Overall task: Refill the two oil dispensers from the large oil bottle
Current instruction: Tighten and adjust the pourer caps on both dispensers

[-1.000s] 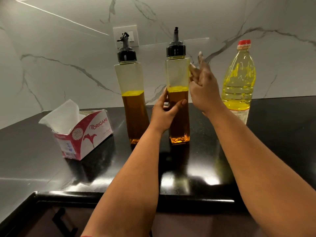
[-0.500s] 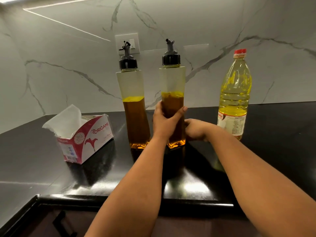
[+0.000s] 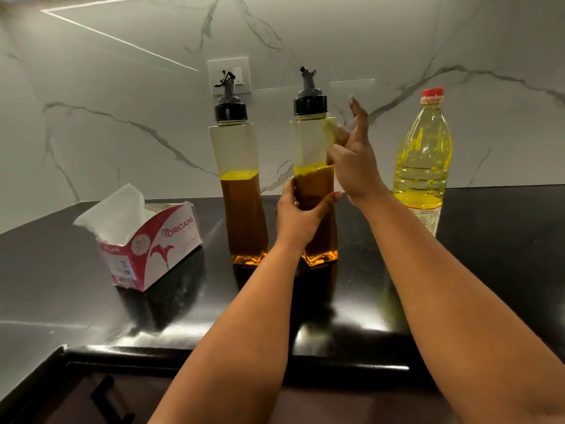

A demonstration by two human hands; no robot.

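Fingers of the left hand (image 3: pixel 298 217) wrap the right oil dispenser (image 3: pixel 315 166) standing mid-worktop (image 3: pixel 489 270) beside its twin (image 3: pixel 240 191), while the right hand (image 3: pixel 354 160), fingers apart, touches its upper side, the large oil bottle (image 3: pixel 423 160) standing rightward near the back edge.

The right hand (image 3: pixel 354 166), which half a second ago lay low on the black countertop just beside the base of the right-hand clear square oil dispenser with the black pour-spout cap (image 3: pixel 313 166), has risen again to that dispenser's upper, empty part, much as it stood a second ago. Its fingers (image 3: pixel 359 117) now point upward beside the dispenser's shoulder, blurred, so contact cannot be told.
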